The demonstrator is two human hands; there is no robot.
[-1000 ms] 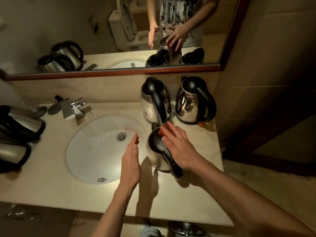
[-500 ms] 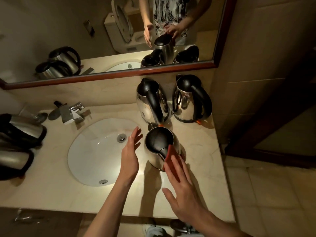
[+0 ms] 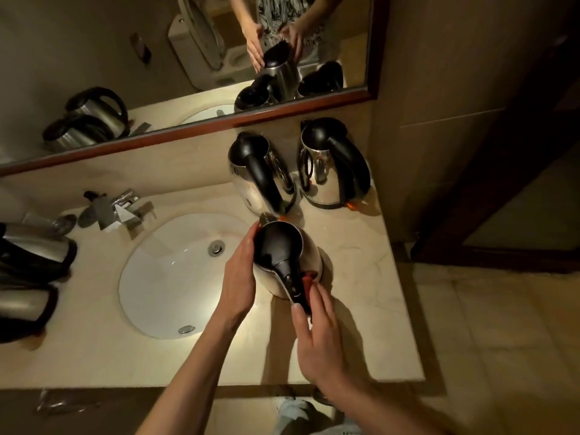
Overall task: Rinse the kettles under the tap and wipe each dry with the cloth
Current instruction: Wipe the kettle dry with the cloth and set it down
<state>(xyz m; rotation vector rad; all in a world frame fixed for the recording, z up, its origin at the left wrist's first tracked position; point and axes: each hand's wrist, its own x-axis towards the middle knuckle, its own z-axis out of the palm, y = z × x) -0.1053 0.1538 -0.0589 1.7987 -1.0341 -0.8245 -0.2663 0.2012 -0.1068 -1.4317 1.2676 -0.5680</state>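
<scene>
A steel kettle (image 3: 282, 246) with a black lid and handle stands on the counter just right of the sink basin (image 3: 163, 277). My left hand (image 3: 238, 277) lies flat against the kettle's left side, fingers fairly straight. My right hand (image 3: 317, 334) reaches from below, its straight fingertips touching the lower end of the black handle. A small red patch (image 3: 309, 277) shows by those fingertips; I cannot tell whether it is cloth or the kettle's switch. The tap (image 3: 120, 208) sits at the basin's back left, with no water visibly running.
Two more steel kettles (image 3: 260, 174) (image 3: 332, 164) stand against the wall behind. Two others (image 3: 34, 252) (image 3: 22, 306) lie at the left edge. A mirror (image 3: 219, 120) hangs above. The counter (image 3: 392, 309) ends at the right, with tiled floor beyond.
My right hand slid off the kettle's lid and down to the handle's lower end. My left hand moved right from above the basin until it touched the kettle's side.
</scene>
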